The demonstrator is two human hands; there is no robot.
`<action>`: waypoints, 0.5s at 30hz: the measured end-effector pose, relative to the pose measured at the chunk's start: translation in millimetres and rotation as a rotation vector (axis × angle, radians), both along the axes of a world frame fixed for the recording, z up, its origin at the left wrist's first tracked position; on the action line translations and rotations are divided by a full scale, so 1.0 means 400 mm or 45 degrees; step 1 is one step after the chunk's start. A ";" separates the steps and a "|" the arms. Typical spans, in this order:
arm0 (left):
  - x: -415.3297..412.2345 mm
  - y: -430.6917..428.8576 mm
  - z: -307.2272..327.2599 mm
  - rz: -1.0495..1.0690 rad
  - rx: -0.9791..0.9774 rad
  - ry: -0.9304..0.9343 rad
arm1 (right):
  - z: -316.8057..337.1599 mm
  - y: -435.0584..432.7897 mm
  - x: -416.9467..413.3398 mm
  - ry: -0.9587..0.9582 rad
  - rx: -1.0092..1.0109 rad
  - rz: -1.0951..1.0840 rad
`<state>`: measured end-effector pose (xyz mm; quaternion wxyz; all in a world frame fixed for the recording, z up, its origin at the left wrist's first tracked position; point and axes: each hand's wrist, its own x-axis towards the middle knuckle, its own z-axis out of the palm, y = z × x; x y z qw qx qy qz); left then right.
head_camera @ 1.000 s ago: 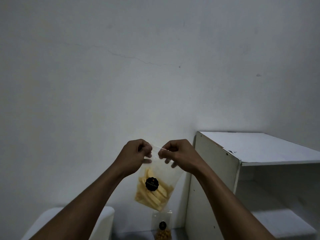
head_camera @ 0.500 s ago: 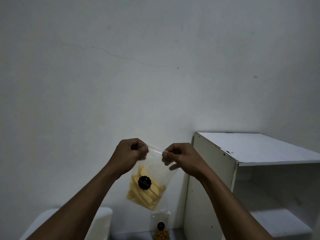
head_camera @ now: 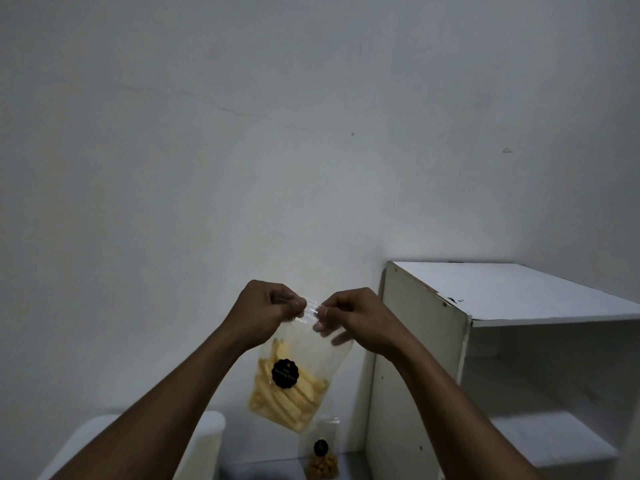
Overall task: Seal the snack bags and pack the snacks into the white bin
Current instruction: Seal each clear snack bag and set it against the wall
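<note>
I hold a clear snack bag [head_camera: 294, 386] of pale yellow sticks with a round black label up in front of the wall. My left hand [head_camera: 265, 308] pinches the top edge at its left end. My right hand [head_camera: 353, 315] pinches the same edge just to the right, fingers close to those of the left. The bag hangs tilted below both hands. A second clear bag [head_camera: 322, 459] with round yellow snacks and a black label stands low against the wall. The white bin [head_camera: 207, 431] shows at the bottom left, partly behind my left forearm.
A white open shelf unit [head_camera: 485, 299] stands at the right, its side panel close to my right forearm. A bare white wall [head_camera: 277, 133] with a thin crack fills the view ahead.
The bag has swung slightly left and back while both hands stay pinched on its top edge. The two hands are closer together than half a second ago.
</note>
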<state>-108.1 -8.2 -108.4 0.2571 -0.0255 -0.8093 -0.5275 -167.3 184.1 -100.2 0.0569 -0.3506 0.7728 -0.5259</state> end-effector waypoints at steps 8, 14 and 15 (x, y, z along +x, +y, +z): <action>0.002 -0.003 -0.007 -0.100 0.152 -0.073 | -0.011 -0.008 -0.019 0.177 0.074 -0.182; -0.002 0.000 -0.002 -0.006 0.108 0.006 | -0.005 -0.004 -0.013 0.056 -0.020 -0.054; -0.002 0.000 -0.001 -0.030 0.127 -0.002 | -0.004 -0.002 -0.016 0.053 -0.046 -0.065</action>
